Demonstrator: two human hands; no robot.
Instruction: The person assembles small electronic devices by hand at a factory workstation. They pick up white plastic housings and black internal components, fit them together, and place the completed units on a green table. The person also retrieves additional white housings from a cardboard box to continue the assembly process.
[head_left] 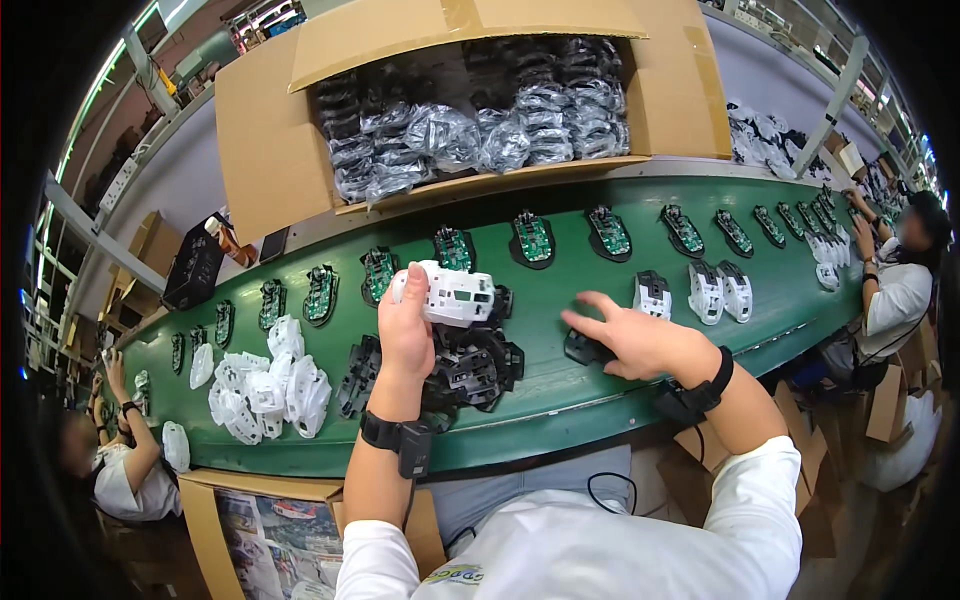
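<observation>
My left hand (405,335) is closed around a white plastic computer mouse shell (460,294) with cut-out openings, held above the green belt. Beneath it lies a pile of black plastic mouse parts (475,368). Further right, my right hand (640,343) has its fingers spread over a single black part (588,349) on the belt; whether they touch it I cannot tell. White mouse shells (653,295) stand just beyond my right hand. Along the belt's far side runs a row of black mouse bases with green circuit boards (532,240).
A large open carton (270,130) holding plastic-wrapped dark parts stands behind the green belt (590,450). More white shells (265,390) are heaped at the left. Co-workers sit at the far left (130,465) and far right (900,280). A box with printed paper (280,535) is below the near edge.
</observation>
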